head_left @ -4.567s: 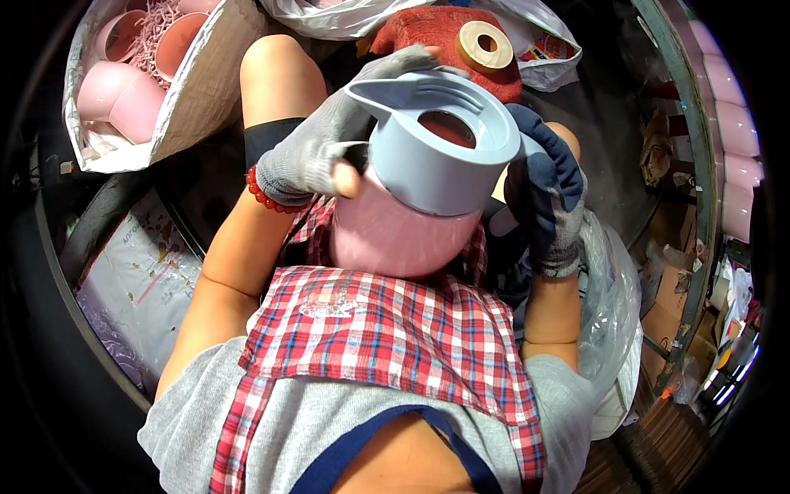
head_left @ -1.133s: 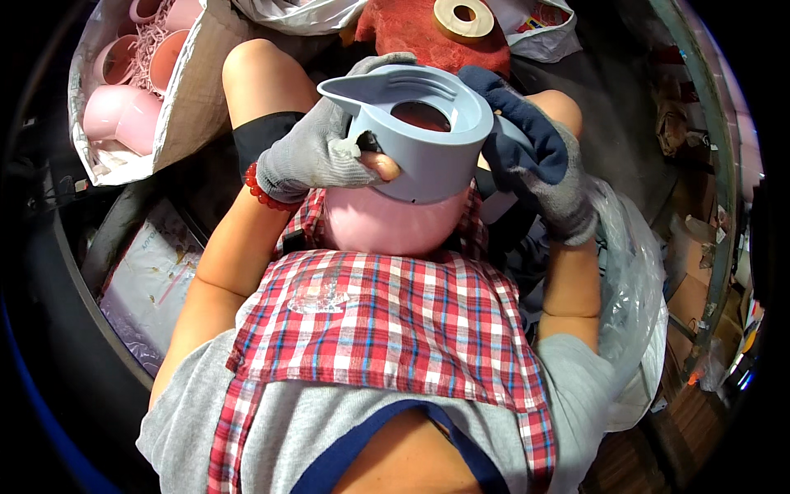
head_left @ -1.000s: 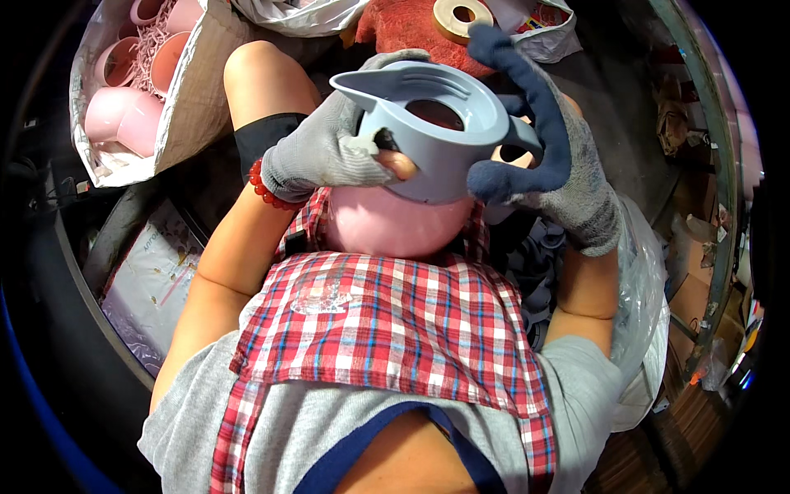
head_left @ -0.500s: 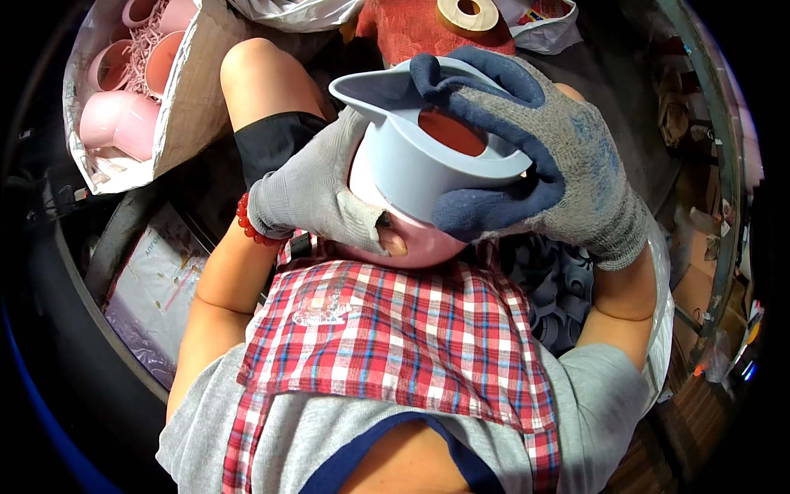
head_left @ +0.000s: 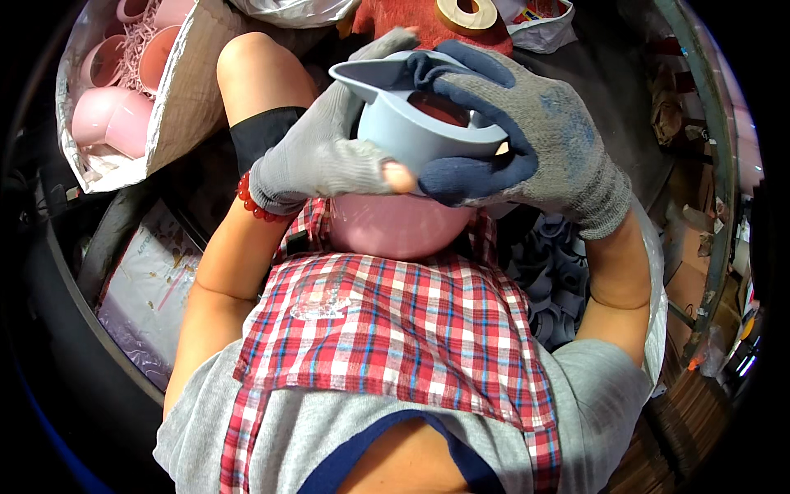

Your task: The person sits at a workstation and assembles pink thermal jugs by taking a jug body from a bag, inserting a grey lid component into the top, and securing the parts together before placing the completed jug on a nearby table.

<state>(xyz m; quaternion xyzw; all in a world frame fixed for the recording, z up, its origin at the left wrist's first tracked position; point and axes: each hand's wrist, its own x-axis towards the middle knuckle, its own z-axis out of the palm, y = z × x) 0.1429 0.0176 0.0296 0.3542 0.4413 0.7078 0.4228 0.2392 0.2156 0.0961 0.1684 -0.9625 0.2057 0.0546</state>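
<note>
Jug (head_left: 399,226) is in front of the person, over the lap just past the checked apron (head_left: 387,329), held b/w both gloved hands. Vs half a sec ago: L hand (head_left: 329,144) is higher — thumb then low on the pink body, now up by the seam under the blue-gray top (head_left: 399,132), fingers reaching up behind the spout. Jug leans less now, too. R hand (head_left: 527,132) stays clamped over the rim, thumb outside, fingers hooked in at the mouth, pinching the top's wall; a few secs back it had the handle side instead.

Body is smooth, round, glossy pink; top looks like matte plastic w/ a pointed pouring lip. Gloves are gray knit, R one w/ dark blue coating, L thumb tip bare. Red bead bracelet (head_left: 253,202) at L wrist, round & shiny. White woven bag (head_left: 189,107) holds more pink jugs (head_left: 115,119) w/ crinkly paper shreds (head_left: 140,53). Tape roll (head_left: 467,15) on rough red cloth (head_left: 387,20) — both cut off by upper edge.

Handle mostly hidden behind R palm; jug's base out of sight, so can't tell what it rests on. Blue-gray parts (head_left: 555,284) by R forearm: piled, shadowed, hard to make out.
</note>
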